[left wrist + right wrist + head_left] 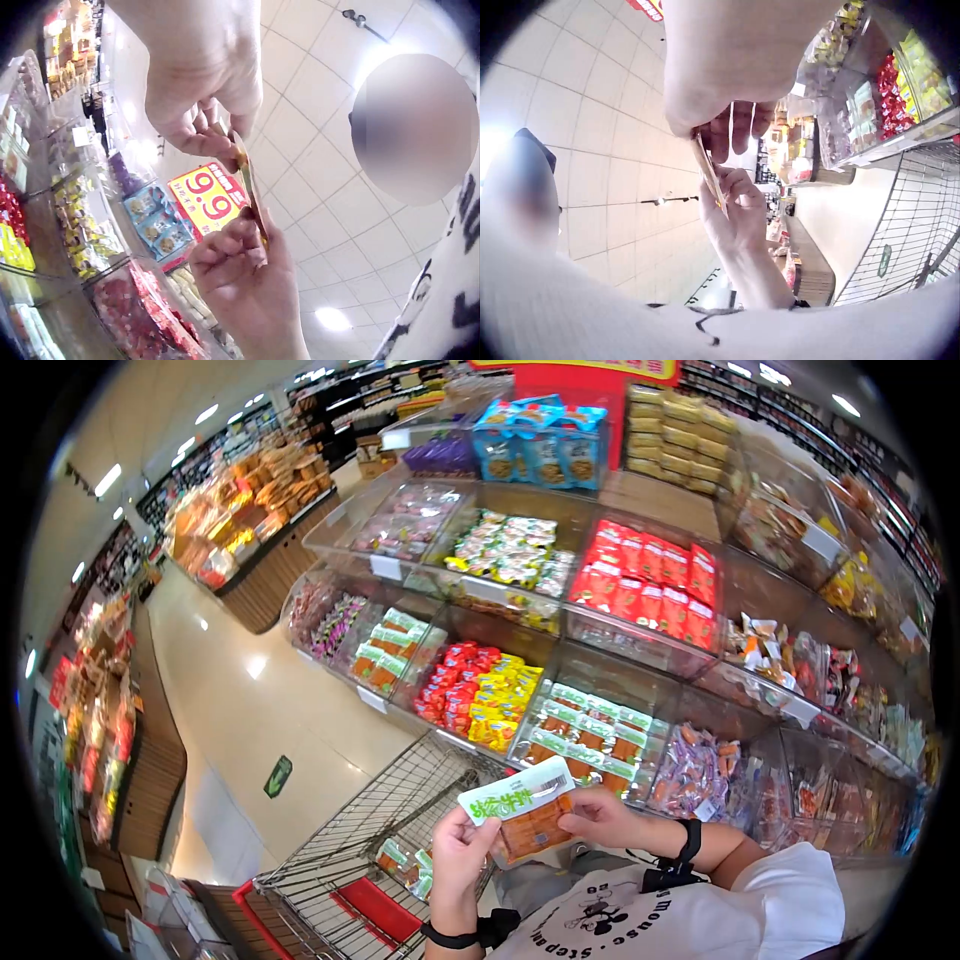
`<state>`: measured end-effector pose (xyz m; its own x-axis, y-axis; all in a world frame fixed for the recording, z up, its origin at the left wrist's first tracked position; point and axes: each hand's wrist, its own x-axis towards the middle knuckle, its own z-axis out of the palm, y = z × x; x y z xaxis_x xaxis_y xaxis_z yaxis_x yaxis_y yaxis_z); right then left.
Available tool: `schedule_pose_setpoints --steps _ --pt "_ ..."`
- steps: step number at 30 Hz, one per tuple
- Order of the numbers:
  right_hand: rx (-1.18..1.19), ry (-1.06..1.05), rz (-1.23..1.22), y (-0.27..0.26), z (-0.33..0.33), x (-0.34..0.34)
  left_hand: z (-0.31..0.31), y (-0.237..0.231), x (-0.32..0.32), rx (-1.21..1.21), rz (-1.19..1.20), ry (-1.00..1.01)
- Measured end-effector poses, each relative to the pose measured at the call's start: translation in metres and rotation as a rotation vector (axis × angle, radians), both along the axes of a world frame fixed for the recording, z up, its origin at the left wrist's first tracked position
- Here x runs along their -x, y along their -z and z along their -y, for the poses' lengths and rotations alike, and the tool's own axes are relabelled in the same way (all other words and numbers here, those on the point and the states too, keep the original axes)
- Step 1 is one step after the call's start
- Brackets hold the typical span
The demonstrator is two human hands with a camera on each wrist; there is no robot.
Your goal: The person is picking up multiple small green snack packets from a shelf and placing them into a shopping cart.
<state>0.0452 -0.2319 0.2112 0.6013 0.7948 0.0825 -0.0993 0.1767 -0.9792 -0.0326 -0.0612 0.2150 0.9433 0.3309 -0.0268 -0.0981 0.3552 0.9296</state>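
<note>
A flat snack packet [530, 815], white and green at the top with brown food behind clear film, is held up in front of the body in the head view. The left hand [465, 847] pinches its left edge, and the right hand [603, 818] pinches the right edge. Seen nearly edge-on in the left wrist view, the packet [251, 187] runs between the left hand [202, 97] above and the right hand [251, 281] below. The right wrist view shows the packet [711, 172] between the right hand [731, 75] and the left hand [739, 214].
A shopping cart [335, 840] with similar packets [400, 863] inside stands at lower left. Tiered clear bins hold red packets [645, 580], yellow packets [503, 703] and matching green-white packets [590, 732]. Further displays [245, 515] stand across the aisle.
</note>
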Motion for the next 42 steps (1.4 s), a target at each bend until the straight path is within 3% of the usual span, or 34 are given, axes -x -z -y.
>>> schedule_pose_setpoints --steps 4,8,9,10,12,13,15,17,18,19,23,25,26,28,32,33,36,37,42 --pt "-0.039 0.041 0.115 -0.002 0.049 -0.002 0.055 -0.015 -0.003 -0.016 0.078 -0.058" --pt "0.036 0.24 0.155 0.001 0.084 -0.012 0.103 0.009 -0.03 -0.036 0.087 -0.148" --pt "0.114 0.3 0.146 0.005 0.091 -0.016 0.111 0.02 -0.04 -0.135 0.097 -0.204" --pt "0.229 0.438 0.361 0.013 0.097 -0.021 0.118 0.034 -0.046 -0.265 0.102 -0.246" --pt "0.338 0.521 0.485 0.028 0.104 -0.025 0.123 0.062 -0.052 -0.394 -0.018 -0.108" --pt "0.391 0.508 0.622 0.042 0.106 -0.026 0.13 0.068 -0.056 -0.416 0.016 0.09" --pt "0.503 0.467 0.898 0.073 0.106 -0.023 0.152 0.084 -0.059 -0.154 -0.113 0.149" --pt "0.538 0.412 0.984 0.091 0.108 -0.017 0.149 0.113 -0.065 0.098 -0.237 0.166" --pt "0.559 0.383 1.027 0.098 0.11 -0.018 0.145 0.13 -0.07 0.081 -0.26 0.173" --pt "0.599 0.237 0.922 0.103 0.114 -0.022 0.141 0.145 -0.074 0.065 -0.286 0.181" --pt "0.592 0.705 0.942 0.144 0.122 -0.061 0.125 0.229 -0.096 -0.223 -0.276 0.286" --pt "0.749 0.651 0.916 0.16 0.13 -0.09 0.114 0.285 -0.122 -0.44 -0.218 0.392" --pt "0.827 0.624 0.897 0.174 0.133 -0.104 0.119 0.273 -0.13 -0.36 -0.364 0.419" --pt "0.878 0.365 0.662 0.207 0.137 -0.135 0.136 0.232 -0.153 -0.201 -0.655 0.465" --pt "1.202 0.135 0.577 0.258 0.133 -0.167 0.137 0.327 -0.177 -0.164 -0.698 0.56" --pt "1.21 0.255 0.63 0.281 0.131 -0.163 0.143 0.32 -0.178 -0.446 -0.7 0.627" --pt "1.421 0.191 0.762 0.28 0.118 -0.155 0.155 0.317 -0.185 -0.945 -0.679 0.819" --pt "1.433 0.201 0.707 0.294 0.117 -0.153 0.156 0.319 -0.184 -0.785 -0.682 0.838" --pt "1.555 0.195 0.557 0.331 0.11 -0.144 0.163 0.338 -0.184 -0.924 -0.463 0.818"
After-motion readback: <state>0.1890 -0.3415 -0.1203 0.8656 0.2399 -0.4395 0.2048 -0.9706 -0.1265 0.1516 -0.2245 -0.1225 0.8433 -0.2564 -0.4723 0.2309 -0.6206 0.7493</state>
